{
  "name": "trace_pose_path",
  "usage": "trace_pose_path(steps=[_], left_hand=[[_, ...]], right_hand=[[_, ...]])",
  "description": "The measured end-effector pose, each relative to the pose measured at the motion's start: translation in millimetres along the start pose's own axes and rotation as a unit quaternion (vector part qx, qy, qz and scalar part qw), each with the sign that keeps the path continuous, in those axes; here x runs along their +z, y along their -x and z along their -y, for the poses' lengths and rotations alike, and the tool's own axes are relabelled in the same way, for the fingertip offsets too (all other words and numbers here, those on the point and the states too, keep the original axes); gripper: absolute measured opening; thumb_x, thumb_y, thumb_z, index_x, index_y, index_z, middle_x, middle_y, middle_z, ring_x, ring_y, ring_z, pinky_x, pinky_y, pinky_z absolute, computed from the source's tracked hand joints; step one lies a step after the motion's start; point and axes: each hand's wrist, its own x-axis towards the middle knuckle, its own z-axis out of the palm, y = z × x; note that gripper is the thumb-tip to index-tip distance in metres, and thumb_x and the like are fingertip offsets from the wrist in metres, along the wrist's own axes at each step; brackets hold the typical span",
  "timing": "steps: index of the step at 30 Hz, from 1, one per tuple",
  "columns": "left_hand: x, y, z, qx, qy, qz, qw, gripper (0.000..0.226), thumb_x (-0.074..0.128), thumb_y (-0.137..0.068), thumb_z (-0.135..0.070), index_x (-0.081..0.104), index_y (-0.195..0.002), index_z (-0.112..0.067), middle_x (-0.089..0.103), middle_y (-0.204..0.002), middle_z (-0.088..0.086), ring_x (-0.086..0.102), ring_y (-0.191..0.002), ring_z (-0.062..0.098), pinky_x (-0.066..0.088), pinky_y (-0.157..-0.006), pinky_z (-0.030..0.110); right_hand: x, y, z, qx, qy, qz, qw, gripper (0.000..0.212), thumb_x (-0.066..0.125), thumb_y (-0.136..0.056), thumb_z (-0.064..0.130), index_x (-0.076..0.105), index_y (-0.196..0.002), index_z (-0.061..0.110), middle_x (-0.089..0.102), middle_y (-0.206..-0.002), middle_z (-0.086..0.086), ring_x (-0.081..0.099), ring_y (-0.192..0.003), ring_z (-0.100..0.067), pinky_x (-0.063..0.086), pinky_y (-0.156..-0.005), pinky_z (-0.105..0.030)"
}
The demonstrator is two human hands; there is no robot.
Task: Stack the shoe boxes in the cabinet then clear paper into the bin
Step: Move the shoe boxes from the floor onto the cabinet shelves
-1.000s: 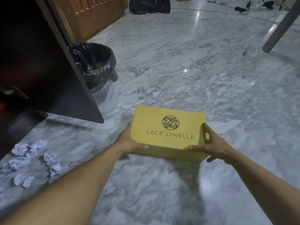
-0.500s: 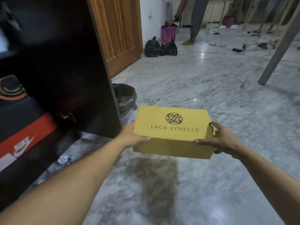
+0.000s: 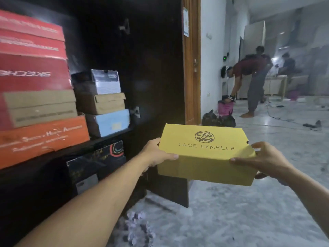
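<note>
I hold a yellow shoe box [image 3: 204,157] marked LACE LYNELLE in the air, level, in front of the dark cabinet's open door [image 3: 156,77]. My left hand [image 3: 156,154] grips its left end and my right hand [image 3: 261,157] grips its right end. On the cabinet shelf [image 3: 99,141] to the left stand stacked shoe boxes: red ones [image 3: 32,56], a brown one [image 3: 41,107], an orange one [image 3: 42,138], and a smaller stack with a light blue box [image 3: 110,122]. A black box [image 3: 96,161] sits on the lower level. Crumpled paper [image 3: 137,227] lies on the floor below.
The floor is grey marble [image 3: 231,211]. A wooden door [image 3: 191,68] stands behind the cabinet door. Black bags [image 3: 219,120] and a pink basket [image 3: 225,107] lie by the wall. A person [image 3: 249,81] bends over further back, with cables [image 3: 293,120] on the floor.
I have lifted the yellow box from the floor to shelf height, and my view has swung up and left onto the cabinet shelves. The bin has gone out of view.
</note>
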Motion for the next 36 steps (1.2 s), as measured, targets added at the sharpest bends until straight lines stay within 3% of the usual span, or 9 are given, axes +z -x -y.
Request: trace_pose_path(steps=[2,6,10,14,18,23,27,32,36], left_hand=[[-33.5,15.9,-9.8,-0.001,0.002,-0.027,1.000,0.048,0.085,-0.068,-0.029,0.062,-0.110,-0.025,0.068,-0.106,-0.009,0.060,-0.091,0.008,0.044,-0.064,0.022],[-98.2,42.9,-25.1,-0.012,0.003,-0.083,0.996,0.039,0.086,-0.067,-0.033,0.065,-0.098,-0.023,0.069,-0.104,-0.006,0.063,-0.096,0.011,0.050,-0.085,0.027],[-158.4,67.9,-47.4,0.002,0.029,-0.146,0.989,0.033,0.083,-0.073,-0.028,0.062,-0.098,-0.032,0.066,-0.100,-0.009,0.060,-0.087,0.008,0.043,-0.063,0.022],[-215.3,81.5,-75.3,0.002,0.051,-0.220,0.974,0.046,0.081,-0.074,-0.033,0.056,-0.110,-0.021,0.061,-0.106,-0.007,0.056,-0.095,0.014,0.041,-0.065,0.026],[-268.3,81.4,-108.8,0.021,0.071,-0.311,0.948,0.043,0.082,-0.073,-0.030,0.064,-0.110,-0.018,0.068,-0.105,-0.003,0.059,-0.081,0.007,0.038,-0.057,0.024],[-331.1,61.9,-155.7,0.053,0.067,-0.387,0.918,0.044,0.083,-0.071,-0.033,0.065,-0.109,-0.021,0.067,-0.104,-0.005,0.060,-0.085,0.012,0.037,-0.057,0.022],[-374.1,39.6,-185.9,0.084,0.067,-0.447,0.888,0.041,0.086,-0.068,-0.030,0.068,-0.102,-0.015,0.071,-0.094,-0.001,0.065,-0.079,0.011,0.043,-0.058,0.022],[-416.9,16.3,-201.2,0.091,0.038,-0.505,0.857,0.078,0.085,-0.056,-0.044,0.058,-0.122,-0.011,0.065,-0.115,0.004,0.062,-0.105,0.023,0.048,-0.078,0.031],[-444.8,5.1,-194.6,0.090,0.013,-0.527,0.845,0.045,0.084,-0.069,-0.022,0.064,-0.108,-0.012,0.069,-0.105,0.002,0.064,-0.096,0.019,0.047,-0.073,0.029]], right_hand=[[5.4,9.2,32.8,-0.031,-0.009,-0.004,0.999,0.079,0.093,-0.051,0.042,0.050,-0.112,0.018,0.062,-0.096,-0.001,0.065,-0.088,-0.022,0.061,-0.060,-0.049],[20.8,16.8,93.3,-0.068,-0.026,0.004,0.997,0.084,0.091,-0.055,0.042,0.055,-0.125,0.014,0.061,-0.104,-0.004,0.062,-0.089,-0.022,0.060,-0.055,-0.041],[39.7,17.5,157.6,-0.121,-0.041,0.024,0.992,0.081,0.087,-0.057,0.048,0.060,-0.123,0.011,0.059,-0.092,0.006,0.060,-0.083,-0.019,0.058,-0.051,-0.037],[53.9,19.6,226.2,-0.165,-0.071,0.040,0.983,0.060,0.082,-0.062,0.049,0.059,-0.104,0.013,0.058,-0.088,0.001,0.061,-0.076,-0.019,0.058,-0.055,-0.036],[64.4,6.1,291.4,-0.204,-0.103,0.047,0.972,0.059,0.081,-0.062,0.053,0.065,-0.099,0.010,0.063,-0.090,-0.001,0.062,-0.074,-0.014,0.052,-0.047,-0.027],[69.6,-22.8,374.8,-0.254,-0.166,0.018,0.953,0.053,0.082,-0.063,0.049,0.066,-0.094,0.009,0.063,-0.092,-0.003,0.064,-0.083,-0.020,0.060,-0.062,-0.040],[72.1,-52.8,433.6,-0.304,-0.194,0.008,0.933,0.035,0.087,-0.065,0.039,0.060,-0.072,0.018,0.063,-0.086,-0.003,0.065,-0.091,-0.025,0.059,-0.076,-0.051],[85.3,-91.3,497.7,-0.338,-0.191,0.005,0.922,0.043,0.090,-0.064,0.027,0.066,-0.094,0.009,0.065,-0.096,-0.006,0.063,-0.093,-0.025,0.056,-0.086,-0.049],[117.1,-118.5,536.6,-0.347,-0.208,0.031,0.914,0.056,0.089,-0.067,0.026,0.064,-0.112,0.005,0.065,-0.107,-0.009,0.063,-0.097,-0.024,0.056,-0.089,-0.045]])
